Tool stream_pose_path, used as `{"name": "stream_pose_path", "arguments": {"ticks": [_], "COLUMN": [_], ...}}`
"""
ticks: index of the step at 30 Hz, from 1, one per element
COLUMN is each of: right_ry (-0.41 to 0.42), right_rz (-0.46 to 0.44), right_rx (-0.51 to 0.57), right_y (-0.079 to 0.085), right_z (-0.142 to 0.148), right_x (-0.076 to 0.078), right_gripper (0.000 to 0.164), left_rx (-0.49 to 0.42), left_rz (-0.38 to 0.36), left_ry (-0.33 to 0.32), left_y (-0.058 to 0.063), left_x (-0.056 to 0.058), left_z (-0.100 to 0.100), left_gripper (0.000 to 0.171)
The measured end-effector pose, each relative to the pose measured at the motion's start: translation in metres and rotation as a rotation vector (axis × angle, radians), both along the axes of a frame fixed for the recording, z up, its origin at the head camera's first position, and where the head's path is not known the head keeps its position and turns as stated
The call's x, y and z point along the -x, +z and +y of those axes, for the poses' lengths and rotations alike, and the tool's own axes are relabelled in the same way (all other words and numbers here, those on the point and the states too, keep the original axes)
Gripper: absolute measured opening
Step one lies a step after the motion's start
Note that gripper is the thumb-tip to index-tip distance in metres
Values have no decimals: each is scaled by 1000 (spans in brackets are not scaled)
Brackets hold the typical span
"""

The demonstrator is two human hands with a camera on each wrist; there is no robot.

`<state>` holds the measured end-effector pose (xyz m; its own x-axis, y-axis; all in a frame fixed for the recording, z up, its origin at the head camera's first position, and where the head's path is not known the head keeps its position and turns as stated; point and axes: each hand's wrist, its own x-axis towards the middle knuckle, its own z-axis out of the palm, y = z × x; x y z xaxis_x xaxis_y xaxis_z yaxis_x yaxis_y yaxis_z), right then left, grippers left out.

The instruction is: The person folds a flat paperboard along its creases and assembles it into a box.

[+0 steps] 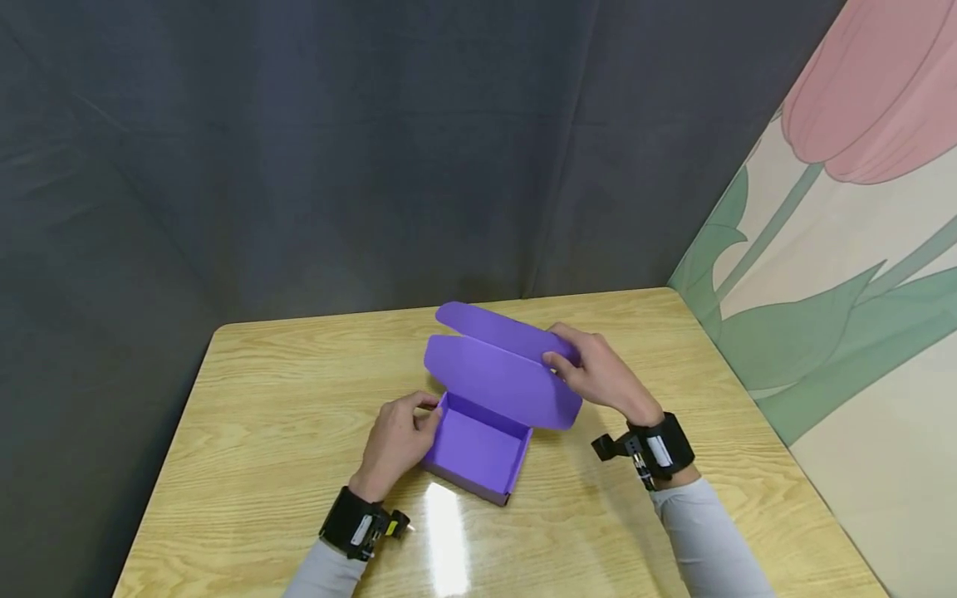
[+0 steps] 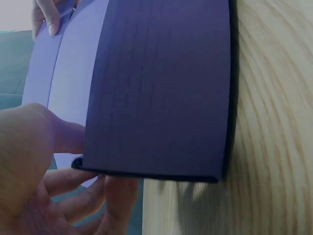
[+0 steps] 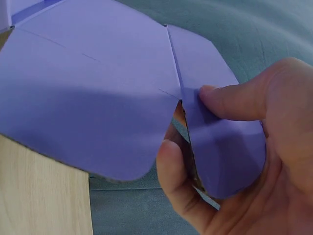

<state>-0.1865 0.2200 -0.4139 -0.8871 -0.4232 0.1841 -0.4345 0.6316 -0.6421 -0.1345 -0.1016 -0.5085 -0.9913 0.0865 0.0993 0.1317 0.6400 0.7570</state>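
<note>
A purple cardboard box (image 1: 478, 448) stands on the table with its lid (image 1: 501, 378) raised at the back. Beyond the lid's crease, a front flap (image 1: 497, 330) extends upward. My right hand (image 1: 606, 374) pinches the right end of that flap; in the right wrist view the thumb lies on the flap's inner face (image 3: 220, 142), fingers behind it. My left hand (image 1: 398, 440) grips the box's left side wall near the back corner. Seen from the left wrist, the thumb and fingers (image 2: 120, 196) straddle a corner of the dark outer wall (image 2: 161, 93). The box's inside shows only bare purple floor.
The light wooden table (image 1: 299, 399) carries a bright glare streak in front of the box. A dark curtain (image 1: 374, 166) hangs along the back edge, and a wall with a painted tulip (image 1: 860, 249) borders the right side.
</note>
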Motion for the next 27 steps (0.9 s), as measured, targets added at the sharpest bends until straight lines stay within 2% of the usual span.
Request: {"name": "stream_pose_path", "arguments": {"ticks": [5,10,14,18,22,27], "right_ry": [-34,-129,-189,-229,-286,-346], "right_rz": [34,60,22,-23,-15,43], "right_rx": [35,89,192,323,392,394], "right_y": [-2,-9,-21,-40,-55,-67], "right_z": [-2,-5,-4,-3,-5,-11], "right_x": [1,0,-1,-4,-7,-7], "right_gripper": [8,24,37,40,34,19], "left_rx": [9,9,-17,-33,-47,-89], "left_rz": [23,34,45,46,18,-32], "left_ry": [-11,-13,2,22,42,37], "left_y": [1,2,0,-2,-4,-4], "left_x": [-1,-2,-5,-8,-9,-8], "left_z": [1,1,2,4,7,5], "left_gripper": [20,21,20,17,16,19]}}
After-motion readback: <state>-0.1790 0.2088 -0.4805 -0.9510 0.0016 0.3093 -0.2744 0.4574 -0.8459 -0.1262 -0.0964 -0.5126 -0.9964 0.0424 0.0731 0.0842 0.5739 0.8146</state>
